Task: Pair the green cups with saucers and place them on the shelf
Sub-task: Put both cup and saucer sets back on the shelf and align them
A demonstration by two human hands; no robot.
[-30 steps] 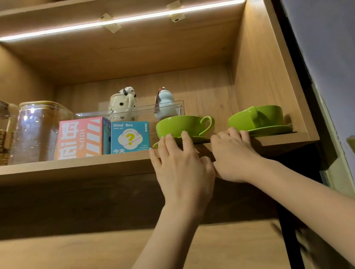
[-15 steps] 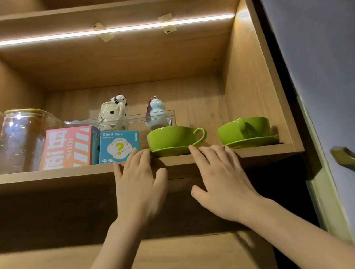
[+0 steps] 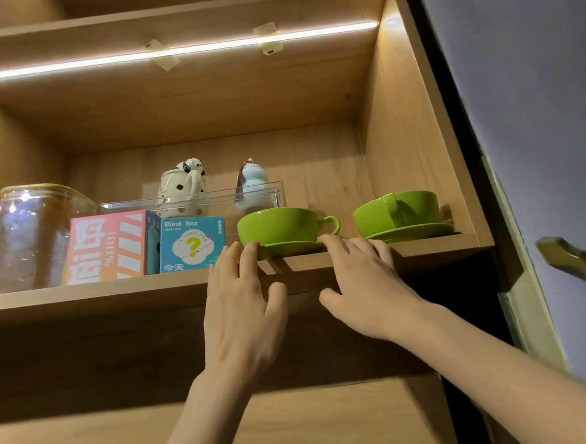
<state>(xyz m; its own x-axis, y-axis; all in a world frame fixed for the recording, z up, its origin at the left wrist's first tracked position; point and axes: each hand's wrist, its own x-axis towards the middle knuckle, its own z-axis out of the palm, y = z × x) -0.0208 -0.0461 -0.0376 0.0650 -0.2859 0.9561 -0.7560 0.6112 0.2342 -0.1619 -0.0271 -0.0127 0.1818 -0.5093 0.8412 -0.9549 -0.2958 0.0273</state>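
Two green cups stand on green saucers on the wooden shelf [image 3: 65, 296]. The left cup [image 3: 278, 226], handle pointing right, sits on its saucer [image 3: 290, 248] near the shelf's front edge. The right cup [image 3: 397, 211] rests on its saucer [image 3: 414, 231] by the cabinet's right wall. My left hand [image 3: 243, 306] reaches up with spread fingers, fingertips touching the left saucer's left rim. My right hand [image 3: 367, 287] lies over the shelf edge, fingertips at that saucer's right rim. Neither hand holds anything.
Left of the cups stand a blue "Blind Box" carton [image 3: 191, 243], a pink striped box [image 3: 107, 247] and two glass jars [image 3: 25, 237]. A clear tray [image 3: 275, 194] with two figurines is behind. An open cabinet door [image 3: 559, 141] hangs at right.
My hands, close together under the left cup a second ago, have spread apart to either side of its saucer. The cup and saucer sit a little further back on the shelf.
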